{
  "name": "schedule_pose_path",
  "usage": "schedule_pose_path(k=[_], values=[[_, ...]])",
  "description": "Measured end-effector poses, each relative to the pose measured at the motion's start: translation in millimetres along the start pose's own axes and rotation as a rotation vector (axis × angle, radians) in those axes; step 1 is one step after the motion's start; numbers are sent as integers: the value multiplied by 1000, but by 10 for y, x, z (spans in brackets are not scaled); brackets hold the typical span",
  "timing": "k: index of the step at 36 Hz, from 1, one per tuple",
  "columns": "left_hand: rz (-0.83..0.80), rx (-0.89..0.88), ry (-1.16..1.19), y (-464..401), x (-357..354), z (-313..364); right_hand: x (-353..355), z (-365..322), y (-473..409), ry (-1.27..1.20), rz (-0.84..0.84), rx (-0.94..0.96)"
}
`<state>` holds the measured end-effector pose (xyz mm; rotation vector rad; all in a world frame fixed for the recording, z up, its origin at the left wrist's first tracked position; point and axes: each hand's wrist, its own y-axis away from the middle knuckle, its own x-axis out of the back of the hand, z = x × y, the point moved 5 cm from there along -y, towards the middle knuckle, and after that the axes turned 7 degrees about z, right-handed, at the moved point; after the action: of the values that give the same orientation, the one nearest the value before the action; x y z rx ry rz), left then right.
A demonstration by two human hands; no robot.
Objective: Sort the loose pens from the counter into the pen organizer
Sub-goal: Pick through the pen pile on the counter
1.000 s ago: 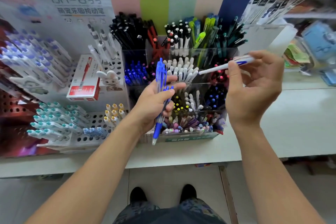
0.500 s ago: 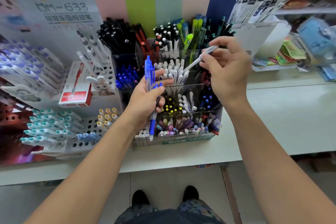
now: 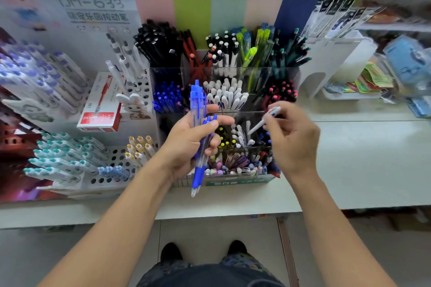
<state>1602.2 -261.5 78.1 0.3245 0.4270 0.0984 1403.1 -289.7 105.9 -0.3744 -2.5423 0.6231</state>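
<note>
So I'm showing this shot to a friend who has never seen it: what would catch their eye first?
Probably the two hands in the middle: the left hand grips a bunch of blue pens, and the right hand pinches a white pen pointing down toward the clear pen organizer behind them. After that, the packed compartments, like the black pens at the back left.

Bright, even indoor light with soft shadows; wide-angle bending at the edges, motion blur on the right hand point(image 3: 291, 137), corners soft.
</note>
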Motion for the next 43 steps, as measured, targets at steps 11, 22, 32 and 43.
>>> schedule_pose_path(k=[11,22,32,43], values=[[-100,120,35,65,-5,-179,-463,509,113,530,-287,109],[-141,108,69,139,71,-280,-296,-311,316,-64,-380,-352],[-240,173,-36,319,229,-284,-684,-315,390,-301,-897,-656],[-139,262,-101,442,494,-583,-960,-177,750,-186,-1117,-674]])
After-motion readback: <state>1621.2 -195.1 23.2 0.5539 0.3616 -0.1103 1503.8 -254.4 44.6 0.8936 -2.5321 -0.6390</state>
